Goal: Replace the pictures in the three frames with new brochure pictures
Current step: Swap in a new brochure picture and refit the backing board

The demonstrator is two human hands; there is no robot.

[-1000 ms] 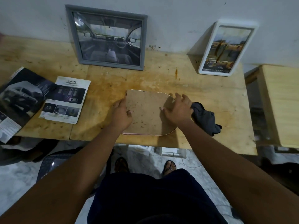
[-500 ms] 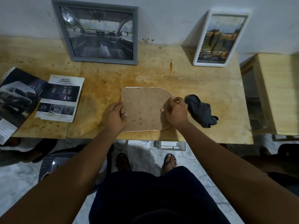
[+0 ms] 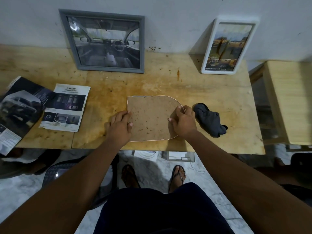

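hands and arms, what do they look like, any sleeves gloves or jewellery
The left arm and right arm are bare to the picture's edge, no sleeves in view. The left hand and right hand wear no gloves, and no watch, bracelet or ring shows.

The arched frame (image 3: 152, 118) is lying back-up on the table (image 3: 211, 92), its picture side facing down and out of sight. The right hand (image 3: 184, 122) is covering part of its curved rim. The open brochure (image 3: 18, 108) is running off the left edge. Fine print on the safety leaflet (image 3: 65, 107) and white frame (image 3: 228, 46) is showing too small to read.
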